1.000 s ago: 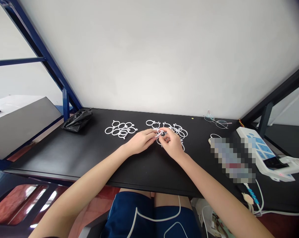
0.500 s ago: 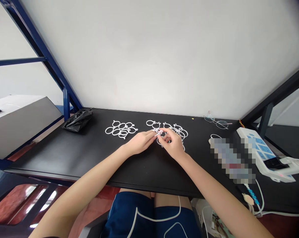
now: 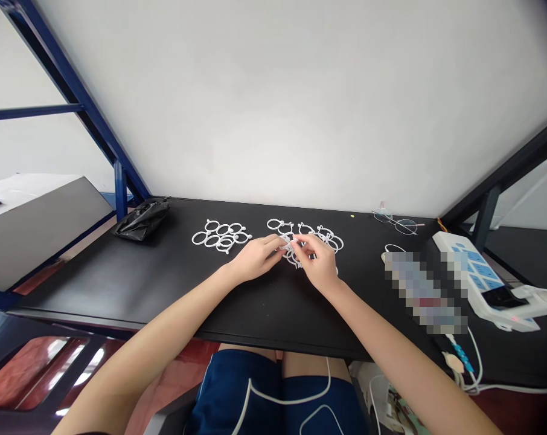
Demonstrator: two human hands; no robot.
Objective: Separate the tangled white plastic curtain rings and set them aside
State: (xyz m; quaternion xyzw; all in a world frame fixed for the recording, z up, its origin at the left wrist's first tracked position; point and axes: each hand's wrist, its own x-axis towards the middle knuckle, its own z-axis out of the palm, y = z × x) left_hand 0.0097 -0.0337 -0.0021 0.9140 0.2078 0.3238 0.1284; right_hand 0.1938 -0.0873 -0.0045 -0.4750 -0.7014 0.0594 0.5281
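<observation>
My left hand [image 3: 258, 258] pinches a white plastic curtain ring [image 3: 284, 243] above the black tabletop. From the other side my right hand [image 3: 319, 261] has thumb and fingertips closed on the same ring, at its small end part; the fingers cover most of the detail there. More white curtain rings [image 3: 331, 232] lie loosely behind and under my right hand, several partly hidden by it. To the left of my left hand, several white rings with small eyelets [image 3: 223, 229] lie overlapping in a flat cluster.
A crumpled black plastic bag [image 3: 143, 220] sits at the table's back left. On the right lie eyeglasses [image 3: 406, 226], a blurred-out phone-like object [image 3: 425, 293] with a cable, and a white power strip [image 3: 482, 281] with a plugged-in charger. A pale wall [image 3: 291, 109] rises behind.
My right hand's fingers have shifted slightly and turned at the held ring. My left fingers have adjusted a little. Both ring groups stay where they were.
</observation>
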